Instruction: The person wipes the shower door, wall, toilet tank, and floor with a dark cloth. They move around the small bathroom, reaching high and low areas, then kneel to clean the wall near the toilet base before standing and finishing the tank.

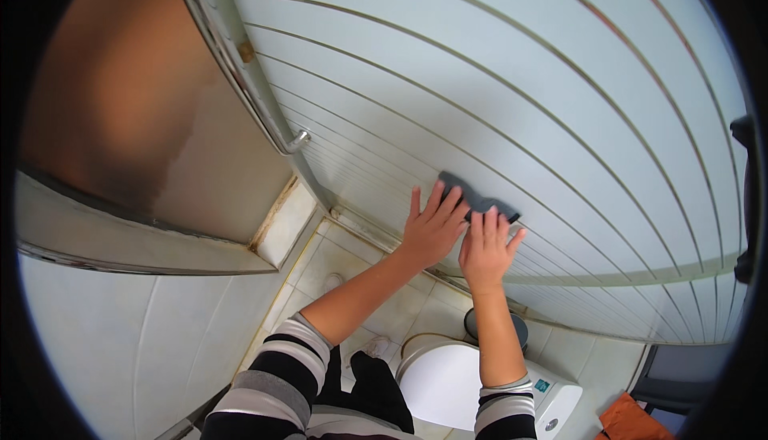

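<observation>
A dark grey cloth [480, 199] lies against the striped frosted glass panel [384, 98] of a shower enclosure. My left hand [433, 224] presses its fingertips on the cloth's left part, thumb side to the right, flat against the panel. Beside it, my right hand [489, 245] holds the cloth's right part to the glass with its fingertips. The hands are close together, and some of the cloth is hidden under the fingers.
A chrome bar handle [300, 140] runs up the panel's left edge. Below are a white toilet [441, 380], a dark round bin [519, 329] and a tiled floor [384, 305]. Orange cloth [636, 419] is at the lower right.
</observation>
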Available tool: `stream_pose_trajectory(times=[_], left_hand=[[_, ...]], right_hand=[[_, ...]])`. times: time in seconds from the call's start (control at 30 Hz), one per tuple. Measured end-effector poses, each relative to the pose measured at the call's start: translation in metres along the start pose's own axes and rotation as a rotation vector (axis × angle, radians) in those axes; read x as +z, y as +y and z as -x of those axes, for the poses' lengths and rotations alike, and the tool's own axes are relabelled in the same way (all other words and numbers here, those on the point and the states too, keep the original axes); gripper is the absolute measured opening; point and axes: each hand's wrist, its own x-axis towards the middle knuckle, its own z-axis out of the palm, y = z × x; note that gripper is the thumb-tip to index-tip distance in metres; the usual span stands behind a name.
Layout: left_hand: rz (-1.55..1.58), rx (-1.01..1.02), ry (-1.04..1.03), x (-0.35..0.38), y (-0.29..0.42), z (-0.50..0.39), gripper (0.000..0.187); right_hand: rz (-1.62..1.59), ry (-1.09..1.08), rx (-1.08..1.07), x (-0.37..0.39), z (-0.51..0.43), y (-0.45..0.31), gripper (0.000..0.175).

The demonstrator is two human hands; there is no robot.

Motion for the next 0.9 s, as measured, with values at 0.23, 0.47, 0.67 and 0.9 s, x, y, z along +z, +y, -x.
stream_pose_trajectory(times=[0.23,0.47,0.67,0.9], left_hand=[[0.048,0.144,0.442,-0.071,-0.045,-0.147,0.021],[0.201,0.005,0.253,-0.103,-0.11,-0.095,0.026],[0.05,0.065,0.318,-0.186,-0.137,-0.113,0.029],[-0.023,-0.013,0.473,-0.291,-0.16,-0.267,0.033]], right_hand=[[-0.019,0.378,0.032,-0.037,-0.159,-0.038,0.027],[-0.119,0.221,-0.216,-0.024,-0.165,-0.096,0.014],[-0.436,0.285,-0.165,-0.051,-0.224,-0.151,0.019],[-0.733,0.576,-0.083,-0.109,-0.373,-0.19,0.027]])
